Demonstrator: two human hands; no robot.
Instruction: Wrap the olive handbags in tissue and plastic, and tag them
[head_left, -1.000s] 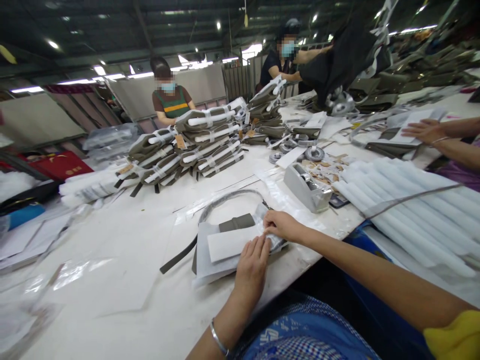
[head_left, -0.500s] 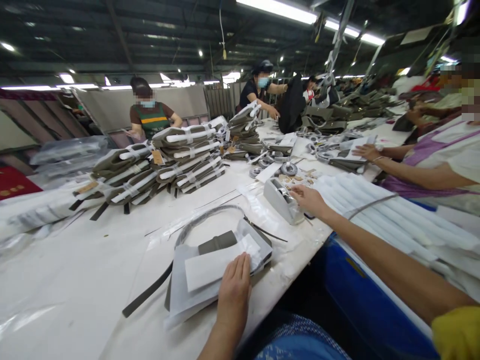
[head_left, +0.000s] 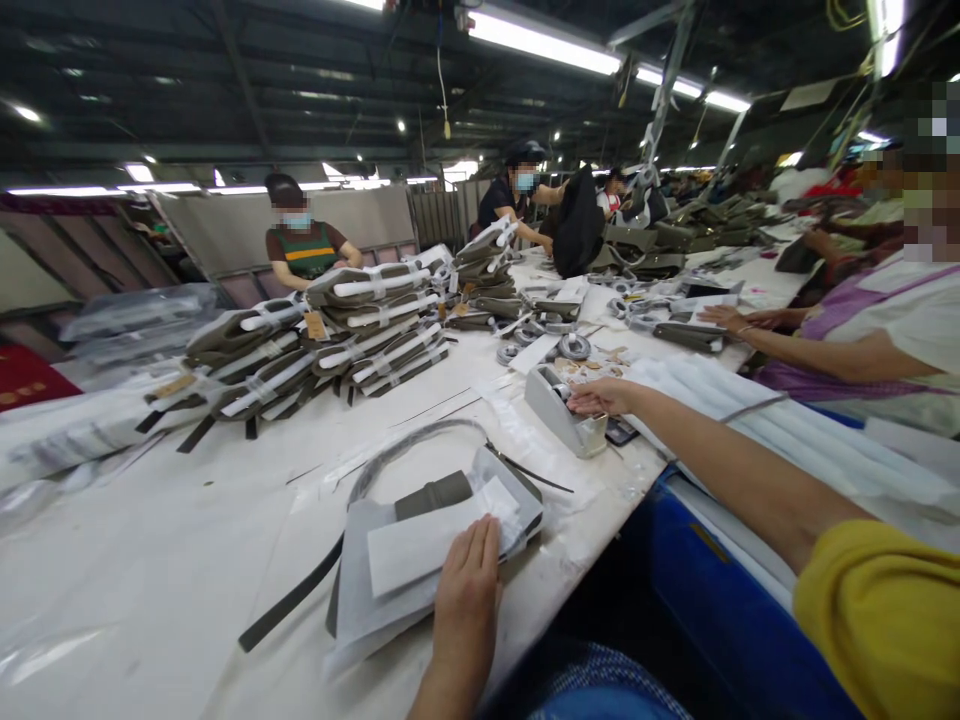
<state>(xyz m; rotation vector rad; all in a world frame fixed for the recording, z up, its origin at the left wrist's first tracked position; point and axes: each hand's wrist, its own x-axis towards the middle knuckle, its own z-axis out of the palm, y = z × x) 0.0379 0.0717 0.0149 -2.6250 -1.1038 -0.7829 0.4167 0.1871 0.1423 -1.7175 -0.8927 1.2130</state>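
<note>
My left hand (head_left: pixel 469 575) lies flat with fingers stretched out, pressing on a folded white sheet (head_left: pixel 420 550). This sheet rests on a flat, dark olive bag-like item (head_left: pixel 435 494), partly covered by pale wrapping (head_left: pixel 358 590). A clear-wrapped handle loop (head_left: pixel 390 447) arches behind it, and a dark strap (head_left: pixel 291 605) trails off to the left. At the grey tape dispenser (head_left: pixel 553 408), the closed fingers of my right hand (head_left: pixel 609 396) are over the roll area. Whatever their tips grip is too small to make out.
Stacks of wrapped olive items (head_left: pixel 375 320) stand across the white table (head_left: pixel 165 560). Rolled-up grey straps (head_left: pixel 574 347) and tan tags lie past the dispenser. White padded sheets (head_left: pixel 697 390) lie at right above a blue bin (head_left: pixel 720 590). Co-workers handle pieces opposite and at right.
My right hand has shifted slightly left and lower at the dispenser, with more yellow sleeve in view. The left hand keeps its place on the sheet. A co-worker opposite has moved their arms.
</note>
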